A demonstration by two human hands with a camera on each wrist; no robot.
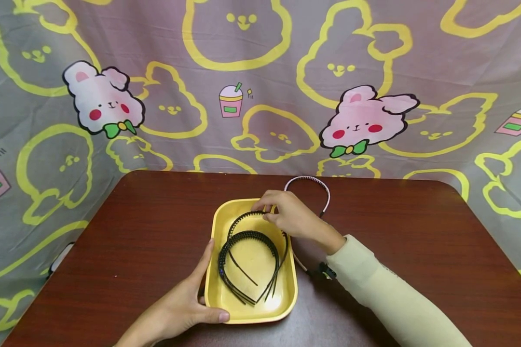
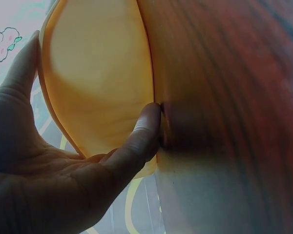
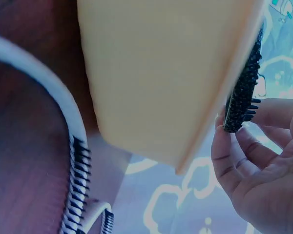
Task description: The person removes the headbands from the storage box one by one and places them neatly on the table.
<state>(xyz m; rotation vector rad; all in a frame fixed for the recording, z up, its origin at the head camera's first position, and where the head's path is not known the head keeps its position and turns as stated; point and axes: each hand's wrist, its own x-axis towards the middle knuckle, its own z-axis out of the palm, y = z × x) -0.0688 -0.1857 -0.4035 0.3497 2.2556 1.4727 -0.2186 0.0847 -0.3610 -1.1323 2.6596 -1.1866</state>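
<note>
A yellow plastic tray (image 1: 247, 258) sits on the table with several black toothed headbands (image 1: 248, 235) in it. The left hand (image 1: 180, 303) holds the tray at its near left side, its thumb (image 2: 149, 122) at the rim and the other fingers along the wall. Over the tray's far right part, the right hand (image 1: 293, 212) pinches a black headband (image 1: 239, 219) between thumb and fingers. In the right wrist view this headband (image 3: 244, 92) looks bumpy and dark, with short teeth. Part of it is hidden behind the right hand.
A pale headband with dark teeth (image 1: 328, 193) lies on the dark red wooden table (image 1: 395, 231), right of the tray and partly under the right arm. A cartoon-print curtain (image 1: 269, 77) hangs behind the table and on both sides.
</note>
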